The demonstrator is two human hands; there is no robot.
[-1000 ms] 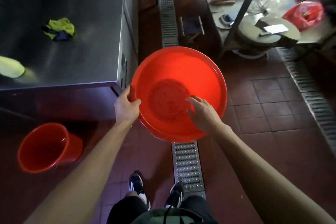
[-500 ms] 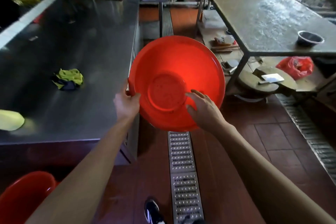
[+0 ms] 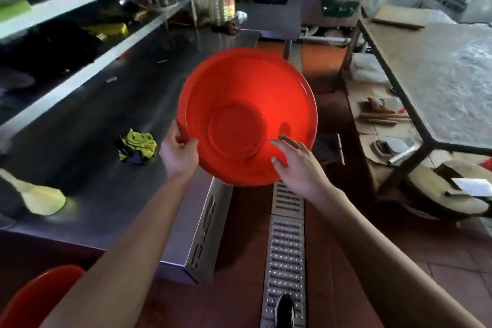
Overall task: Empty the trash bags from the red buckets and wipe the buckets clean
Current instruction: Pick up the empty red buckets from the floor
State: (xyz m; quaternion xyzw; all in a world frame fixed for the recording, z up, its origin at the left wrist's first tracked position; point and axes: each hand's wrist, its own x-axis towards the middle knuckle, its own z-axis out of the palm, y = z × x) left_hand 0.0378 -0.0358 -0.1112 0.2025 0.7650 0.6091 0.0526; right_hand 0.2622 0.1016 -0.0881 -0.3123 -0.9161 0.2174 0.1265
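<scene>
Red round plastic bucket (image 3: 247, 114) fills the middle of the frame, held up in the air and tipped so its open mouth faces the camera; its round base, speckled with small bits of dirt, shows at the centre. No bag lines it.

Left hand (image 3: 179, 153) grips the rim at the bucket's lower left edge, thumb hooked over the lip and fingers curled behind. Right hand (image 3: 295, 165) lies at the lower right of the rim with its fingers straight and loosely spread, fingertips reaching over the lip into the bowl; whether they press the inner wall I cannot tell.

What the coming wipe seems to turn on is the crumpled yellow-green and dark cloth (image 3: 137, 146), which lies on the dark steel table (image 3: 87, 114) at centre left of the frame, just left of the left hand and near the table's edge. That cloth is nearer the left hand, which carries the bucket's weight, while the free right hand sits on the far side of the bucket from it. My guess is that the bucket must go down onto the table, or the grip change sides, before the cloth is reached.

Count: two red buckets, this one and a second red plastic bucket (image 3: 40, 298) partly seen at the lower left corner on the floor; one cloth; two hands.
</scene>
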